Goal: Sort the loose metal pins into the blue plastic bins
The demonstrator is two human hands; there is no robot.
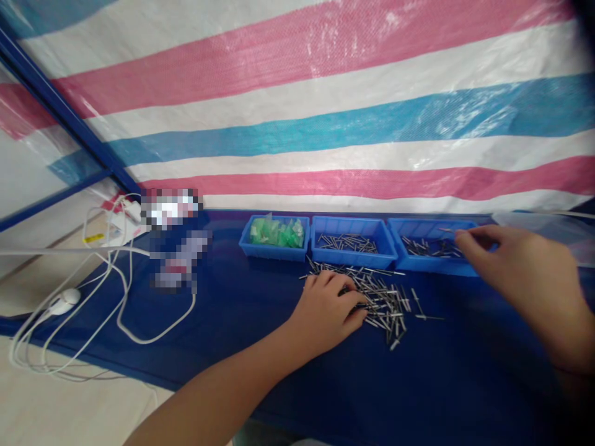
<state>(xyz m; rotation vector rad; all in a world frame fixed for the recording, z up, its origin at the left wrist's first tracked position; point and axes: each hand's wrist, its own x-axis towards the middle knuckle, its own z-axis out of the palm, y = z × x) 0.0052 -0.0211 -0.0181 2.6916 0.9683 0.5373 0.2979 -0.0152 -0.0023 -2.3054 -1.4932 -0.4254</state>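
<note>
A loose pile of metal pop rivets (383,300) lies on the blue tabletop in front of the bins. My left hand (325,306) rests on the left part of this pile, its fingers bent and apart among the rivets; the fingertips are partly hidden. Above the right blue bin (432,263), my right hand (515,260) pinches thumb and forefinger together. A thin rivet (447,230) sticks out leftward from that pinch. Rivets lie in the right bin, and more of them fill the bottom of the middle blue bin (356,257).
Green plastic packets (276,232) sit in the left blue bin (274,253). White cables (125,310) and a white plug (67,300) trail over the table's left side. Behind the bins hangs a striped sheet (297,136). Clear plastic (548,223) lies at right.
</note>
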